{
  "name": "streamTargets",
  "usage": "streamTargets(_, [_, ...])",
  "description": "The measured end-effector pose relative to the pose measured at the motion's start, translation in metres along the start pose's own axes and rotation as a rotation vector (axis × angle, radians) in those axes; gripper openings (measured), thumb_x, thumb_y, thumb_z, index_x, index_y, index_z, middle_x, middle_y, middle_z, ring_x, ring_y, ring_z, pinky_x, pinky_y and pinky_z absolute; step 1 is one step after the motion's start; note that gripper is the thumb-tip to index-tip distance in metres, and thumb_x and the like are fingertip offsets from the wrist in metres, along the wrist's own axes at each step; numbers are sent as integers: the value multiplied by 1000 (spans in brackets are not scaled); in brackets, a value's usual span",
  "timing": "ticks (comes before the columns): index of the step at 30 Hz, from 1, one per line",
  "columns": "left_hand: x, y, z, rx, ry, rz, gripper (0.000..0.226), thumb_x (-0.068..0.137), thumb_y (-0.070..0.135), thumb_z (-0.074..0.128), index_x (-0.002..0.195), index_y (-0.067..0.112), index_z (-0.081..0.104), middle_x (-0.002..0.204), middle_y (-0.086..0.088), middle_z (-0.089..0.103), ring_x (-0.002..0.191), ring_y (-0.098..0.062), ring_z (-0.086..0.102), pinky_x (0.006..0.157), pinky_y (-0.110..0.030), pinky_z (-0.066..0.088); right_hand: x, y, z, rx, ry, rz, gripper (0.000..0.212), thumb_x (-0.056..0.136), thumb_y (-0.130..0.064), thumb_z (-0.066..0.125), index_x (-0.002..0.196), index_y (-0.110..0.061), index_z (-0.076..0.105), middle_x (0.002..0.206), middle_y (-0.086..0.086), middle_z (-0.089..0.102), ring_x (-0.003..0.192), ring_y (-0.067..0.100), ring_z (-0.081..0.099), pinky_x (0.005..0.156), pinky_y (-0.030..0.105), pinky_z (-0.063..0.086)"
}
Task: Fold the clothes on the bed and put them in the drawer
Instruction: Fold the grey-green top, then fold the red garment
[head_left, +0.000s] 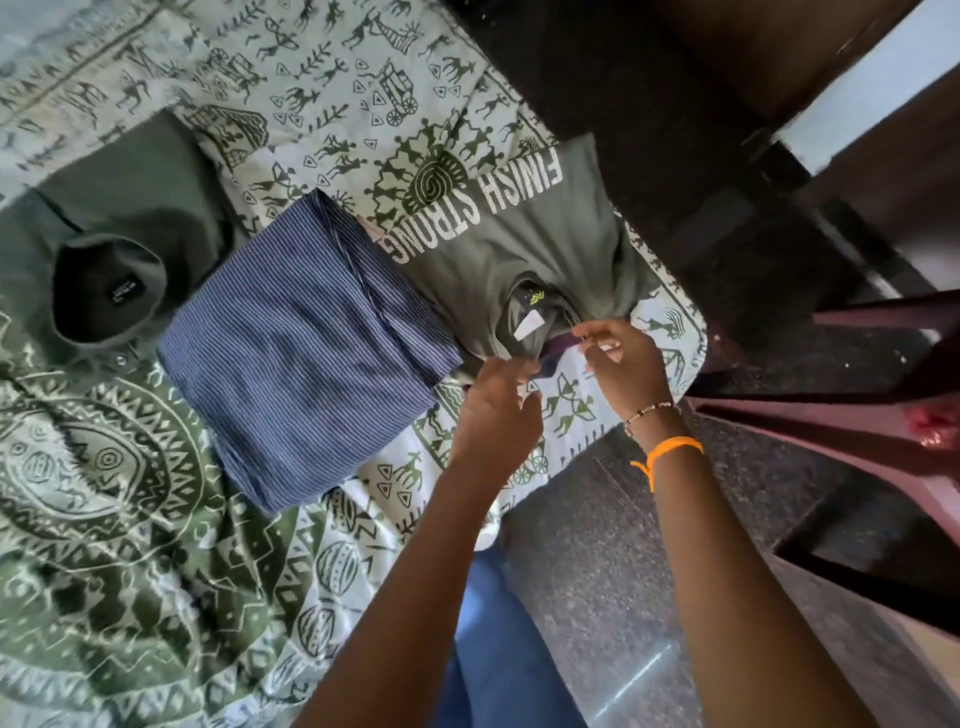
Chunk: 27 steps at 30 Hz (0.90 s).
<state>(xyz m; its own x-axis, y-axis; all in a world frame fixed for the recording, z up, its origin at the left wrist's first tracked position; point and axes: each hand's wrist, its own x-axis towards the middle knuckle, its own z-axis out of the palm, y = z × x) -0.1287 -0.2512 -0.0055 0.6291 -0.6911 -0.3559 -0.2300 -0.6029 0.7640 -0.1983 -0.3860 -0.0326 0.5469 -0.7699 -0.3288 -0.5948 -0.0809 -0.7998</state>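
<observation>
**Hands at the collar of the grey T-shirt**

Hands meet at the bed's (156, 571) near corner. The left hand (496, 410) and right hand (626, 358) each pinch a narrow dark strip of cloth (558, 349) stretched between their fingers, just over the neck of the grey T-shirt (524, 244) printed "FINISH STRONG". A folded blue striped garment (306, 353) lies touching its left side; a green polo shirt (124, 249) lies beyond that.
</observation>
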Motion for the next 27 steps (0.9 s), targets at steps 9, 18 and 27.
streamTargets(9, [-68, 55, -4, -296, 63, -82, 17, 87, 7, 57, 92, 21, 65, 88, 9, 61, 70, -1, 57, 60, -5, 40, -114, -33, -54, 516, 165, 110, 33, 85, 9, 44, 77, -19, 60, 74, 2, 59, 69, 9, 55, 60, 12, 45])
streamTargets(18, [-116, 142, 71, -293, -169, 80, 29, 87, 4, 54, 82, 30, 65, 83, 17, 65, 75, -12, 62, 77, -33, 51, -179, -4, -159, 735, 435, 207, 24, 91, 6, 42, 90, -9, 61, 72, 0, 58, 61, 5, 50, 54, 7, 42])
streamTargets(27, [-105, 256, 206, -287, -322, 112, 23, 88, 2, 55, 88, 21, 66, 78, 12, 64, 70, -6, 57, 74, -32, 48, -163, 70, -302, 816, 610, 284, 33, 90, 9, 41, 76, -15, 59, 55, -7, 61, 47, -3, 52, 53, 10, 41])
